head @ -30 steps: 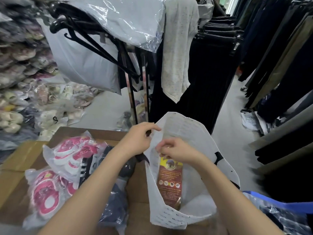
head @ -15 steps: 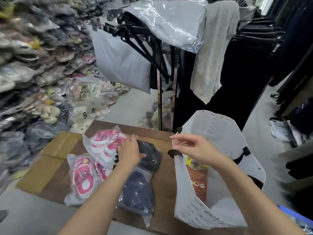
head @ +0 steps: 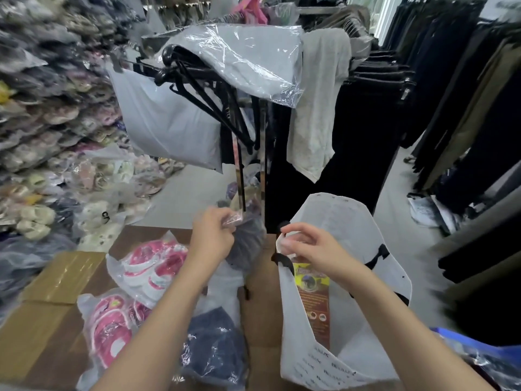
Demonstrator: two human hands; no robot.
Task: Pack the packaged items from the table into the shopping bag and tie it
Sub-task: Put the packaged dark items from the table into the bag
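1. In the left hand, fingers curled tight round bunched clear wrap: a dark grey packaged item, hanging just to the right of that hand, lifted above the brown table
2. Between the two hands, nearer the left one; apart from the right hand and just left of the bag's mouth, not yet over it
3. In the right hand, thumb and fingertips pinching the near rim of the white shopping bag, beside a black handle; bag upright on the right part of the table, mouth held open
4. Inside the bag, directly below the right hand: an orange-and-brown card package, standing on end against the near wall
5. Flat on the table, left of the left forearm: an upper pink-and-white package and a lower pink-and-white package, overlapping at their edges
6. Right of that forearm, close to the bag's near wall but apart from it: a dark blue package in clear plastic
7. Beyond the table: black hangers on a rack, a pale grey cloth draped beside them, and heaps of bagged shoes along the left
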